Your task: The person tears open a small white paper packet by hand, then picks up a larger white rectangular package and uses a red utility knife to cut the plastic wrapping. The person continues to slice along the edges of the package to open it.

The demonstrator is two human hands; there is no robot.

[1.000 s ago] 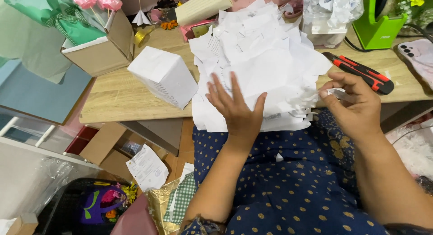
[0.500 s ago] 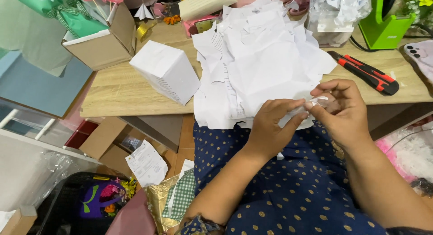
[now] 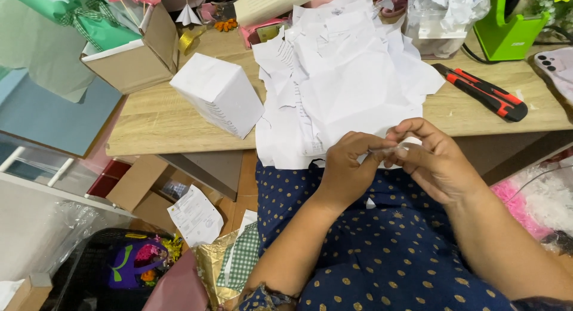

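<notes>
My left hand (image 3: 346,165) and my right hand (image 3: 433,159) meet in front of me, just below the near edge of the wooden table (image 3: 167,117). Between their fingertips they pinch a small clear strip, probably tape (image 3: 385,150). Right above the hands a loose pile of white paper scraps (image 3: 346,78) covers the table's middle and hangs over its edge. A white paper-wrapped box (image 3: 218,93) stands to the left of the pile. My lap in dark blue dotted fabric (image 3: 382,251) lies below the hands.
A red-and-black utility knife (image 3: 483,91) lies on the table at the right, with a green tape dispenser (image 3: 507,25) and a phone (image 3: 555,63) beyond. A cardboard box with flowers (image 3: 128,54) sits at far left. Boxes, papers and bags crowd the floor at lower left.
My left hand, spread flat on the paper pile a second ago, has come back to meet my right hand. Both now pinch the small clear strip.
</notes>
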